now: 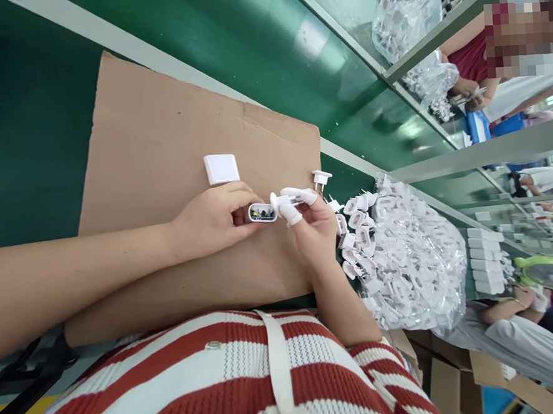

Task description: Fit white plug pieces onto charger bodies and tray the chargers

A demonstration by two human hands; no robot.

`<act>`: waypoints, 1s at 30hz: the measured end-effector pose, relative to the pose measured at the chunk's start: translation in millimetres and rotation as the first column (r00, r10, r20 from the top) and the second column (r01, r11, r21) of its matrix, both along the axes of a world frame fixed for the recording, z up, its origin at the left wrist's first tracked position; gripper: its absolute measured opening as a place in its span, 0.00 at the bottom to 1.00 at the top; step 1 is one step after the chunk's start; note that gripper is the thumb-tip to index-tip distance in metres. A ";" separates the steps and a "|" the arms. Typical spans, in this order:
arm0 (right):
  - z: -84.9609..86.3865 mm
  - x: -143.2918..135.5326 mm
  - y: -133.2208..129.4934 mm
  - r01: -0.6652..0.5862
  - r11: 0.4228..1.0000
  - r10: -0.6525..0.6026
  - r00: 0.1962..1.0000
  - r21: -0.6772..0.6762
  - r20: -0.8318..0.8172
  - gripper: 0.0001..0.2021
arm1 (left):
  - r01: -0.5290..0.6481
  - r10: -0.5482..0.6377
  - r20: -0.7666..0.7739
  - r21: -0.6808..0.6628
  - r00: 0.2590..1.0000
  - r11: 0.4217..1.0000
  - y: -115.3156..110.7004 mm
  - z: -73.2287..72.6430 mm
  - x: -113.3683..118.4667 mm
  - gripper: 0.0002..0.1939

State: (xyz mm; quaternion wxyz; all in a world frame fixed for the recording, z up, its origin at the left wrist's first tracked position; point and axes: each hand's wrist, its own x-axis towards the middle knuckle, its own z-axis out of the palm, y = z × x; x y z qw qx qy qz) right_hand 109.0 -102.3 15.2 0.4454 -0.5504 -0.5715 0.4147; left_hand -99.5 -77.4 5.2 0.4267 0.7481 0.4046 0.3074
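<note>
Case mouth and plug should meet square, so steadiness in both hands counts most here. The left hand [214, 217] has its fingers and thumb closed round a small white case [262, 213], whose oval end faces the right hand [313, 226] and shows dark parts inside. That right hand pinches a white plug piece [274, 201] between thumb and forefinger, both in white finger covers [290, 213], with the flat end towards the case and the pins pointing back to the palm. Plug and case rim are side by side above the cardboard sheet [160, 139]; whether they touch, I cannot tell. It would be wise to hold the case by its outer walls, leave the rim bare, and match the long way of the oval before any push. Pressure is best given evenly behind the flat end rather than on the pins, which could bend. If it resists, backing off and checking the inner parts seems safer than forcing. The second case [222, 169], just beyond the left hand, and the loose plug [321, 178] near the right should be kept out of the way.
</note>
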 end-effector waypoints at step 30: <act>14.9 -1.8 -8.5 -0.462 0.795 -0.003 0.645 0.393 0.764 0.18 | 0.025 -0.023 0.051 -0.039 0.998 0.999 0.5 -5.1 0.9 0.12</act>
